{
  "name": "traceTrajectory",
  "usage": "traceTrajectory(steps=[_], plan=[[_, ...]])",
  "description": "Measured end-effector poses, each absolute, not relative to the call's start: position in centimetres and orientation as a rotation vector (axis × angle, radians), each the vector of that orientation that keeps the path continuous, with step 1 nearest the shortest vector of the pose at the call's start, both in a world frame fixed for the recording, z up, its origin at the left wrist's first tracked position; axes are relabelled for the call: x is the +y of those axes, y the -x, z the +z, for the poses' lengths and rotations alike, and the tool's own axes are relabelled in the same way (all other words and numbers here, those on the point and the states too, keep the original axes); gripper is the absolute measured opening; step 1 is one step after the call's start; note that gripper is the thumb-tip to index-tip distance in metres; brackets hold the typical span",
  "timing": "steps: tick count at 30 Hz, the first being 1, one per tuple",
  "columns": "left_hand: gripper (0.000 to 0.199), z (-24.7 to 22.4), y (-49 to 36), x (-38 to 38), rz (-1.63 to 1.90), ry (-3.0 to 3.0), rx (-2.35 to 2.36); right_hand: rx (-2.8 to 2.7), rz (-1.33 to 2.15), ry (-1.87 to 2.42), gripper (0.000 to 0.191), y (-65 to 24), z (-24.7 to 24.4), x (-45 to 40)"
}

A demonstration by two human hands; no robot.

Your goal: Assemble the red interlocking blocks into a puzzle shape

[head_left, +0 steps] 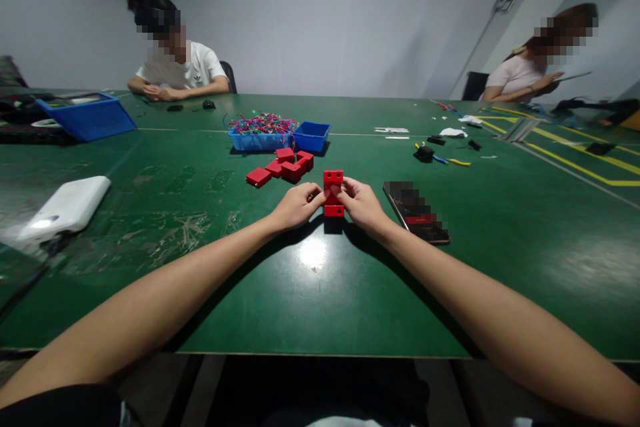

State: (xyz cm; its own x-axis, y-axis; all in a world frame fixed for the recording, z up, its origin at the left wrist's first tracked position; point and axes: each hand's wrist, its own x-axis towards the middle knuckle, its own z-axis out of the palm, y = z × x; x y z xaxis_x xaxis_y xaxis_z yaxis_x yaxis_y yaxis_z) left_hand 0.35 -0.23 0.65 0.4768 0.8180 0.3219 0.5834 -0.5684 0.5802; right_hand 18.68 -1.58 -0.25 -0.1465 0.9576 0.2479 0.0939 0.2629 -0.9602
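A red plastic block assembly [333,180] stands upright on the green table [320,293], with two small holes in its top face. My left hand [296,205] grips its left side and my right hand [364,204] grips its right side, fingers pinched on the middle of the part. Behind them lies a loose pile of several more red blocks [283,167]. Further back stand a blue tray of coloured wires [260,132] and a small blue bin [312,136].
A phone [417,212] lies just right of my right hand. A white power bank [65,208] sits at the left, a large blue bin [87,117] far left. Small tools and scraps [435,150] lie at the right. Two other people sit at the far side.
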Motion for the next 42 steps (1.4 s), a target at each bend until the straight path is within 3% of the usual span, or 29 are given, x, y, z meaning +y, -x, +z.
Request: traceTrajectory(steps=[24,35,42], plan=[[0.023,0.14,-0.21,-0.35,1.075,-2.344,1.092,-1.49,1.201,0.891,0.04,-18.47,0.17,-1.67],[0.039,0.88,-0.38,-0.59,0.974,-2.247,1.154,-1.561,1.154,0.944,0.032,-18.69,-0.46,-1.47],[0.039,0.93,-0.38,-0.67,1.019,-2.257,1.105,-1.55,1.139,0.943,0.039,-18.65,-0.32,-1.6]])
